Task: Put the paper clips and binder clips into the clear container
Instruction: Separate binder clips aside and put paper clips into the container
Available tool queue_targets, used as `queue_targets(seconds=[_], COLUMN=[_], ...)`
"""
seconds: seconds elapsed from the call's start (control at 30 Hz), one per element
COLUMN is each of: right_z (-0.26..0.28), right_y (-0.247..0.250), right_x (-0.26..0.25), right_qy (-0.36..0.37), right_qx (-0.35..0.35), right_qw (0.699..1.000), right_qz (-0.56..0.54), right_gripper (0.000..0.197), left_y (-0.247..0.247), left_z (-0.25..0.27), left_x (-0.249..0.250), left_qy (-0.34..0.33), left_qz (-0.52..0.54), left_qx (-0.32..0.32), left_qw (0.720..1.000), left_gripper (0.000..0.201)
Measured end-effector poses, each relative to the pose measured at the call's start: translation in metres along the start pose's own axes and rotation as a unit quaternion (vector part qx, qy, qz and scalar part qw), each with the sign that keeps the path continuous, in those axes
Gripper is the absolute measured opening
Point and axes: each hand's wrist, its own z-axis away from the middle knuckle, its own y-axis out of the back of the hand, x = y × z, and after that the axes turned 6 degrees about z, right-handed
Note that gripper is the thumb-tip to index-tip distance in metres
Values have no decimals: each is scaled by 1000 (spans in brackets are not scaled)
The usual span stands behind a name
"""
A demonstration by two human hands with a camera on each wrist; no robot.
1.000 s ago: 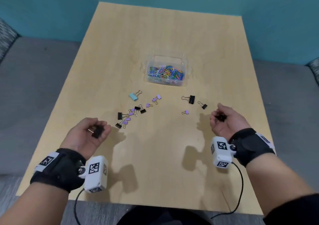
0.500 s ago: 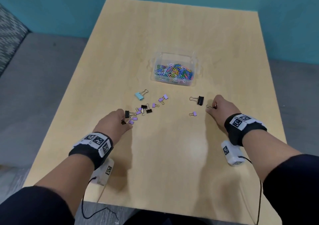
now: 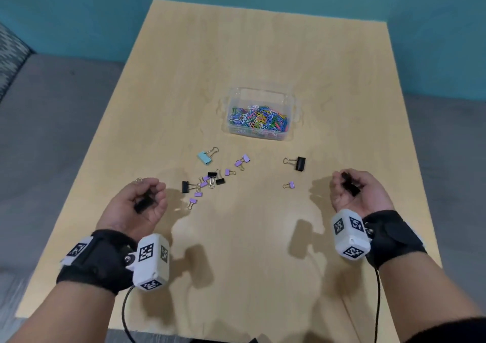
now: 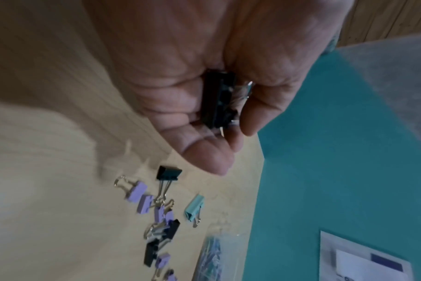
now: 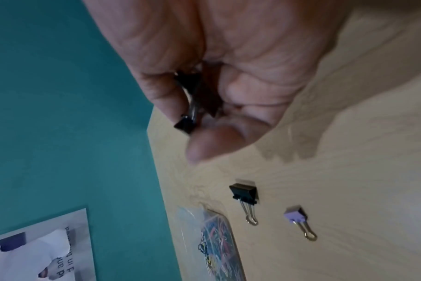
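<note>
Black binder clips (image 3: 143,203) are cupped in the left hand (image 3: 136,205) by curled fingers (image 4: 206,155); others (image 3: 349,184) by the right hand (image 3: 360,195). Beyond the fingertips — loose folded-metal clips (image 3: 210,179) on the wood-grain bench (image 3: 249,250), then the clear container (image 3: 260,115) of wire paper clips (image 3: 259,117).

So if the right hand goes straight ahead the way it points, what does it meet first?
Probably the black binder clip lying on the table just ahead of the right hand; the clear container lies beyond it. Depth is uncertain.
</note>
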Motion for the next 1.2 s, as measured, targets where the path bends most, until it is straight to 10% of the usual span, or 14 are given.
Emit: queue_targets(seconds=[0.2,0.27,0.4,0.63,0.77,0.8,0.9,0.93,1.03,1.2], right_z=[-14,-20,-28,-48,-48,-46,-27,-19,-17,-62], right_y=[-38,-48,-59,-66,-64,-64,-68,-70,-90,-158], right_x=[-6,-7,-5,0,-1,-3,-21,-30,-51,-62], right_qy=[44,125,205,203,206,203,127,87,38,65], right_qx=[39,68,47,6,13,15,-40,-81,-137,-69], right_qw=[969,889,589,485,556,629,907,954,983,974], right_qz=[238,434,780,850,805,750,400,277,113,204], right_gripper=[9,5,45,35,29,28,10,6,20,13], left_y=[-10,-16,-27,-35,-32,-30,-33,-39,-77,-173], left_z=[-20,-21,-20,-29,-37,-40,-43,-41,-41,-86], left_x=[-1,-3,-6,-7,-4,-1,17,24,40,39], left_qy=[-102,-160,-196,-207,-205,-203,-129,-78,6,-27], left_qz=[-228,-423,-750,-800,-801,-766,-384,-241,-50,-120], left_qx=[42,47,-13,-49,-37,-27,-43,-68,-106,-72], left_qw=[967,891,632,561,561,609,913,965,993,990], left_gripper=[13,5,42,19,19,20,25,28,28,4])
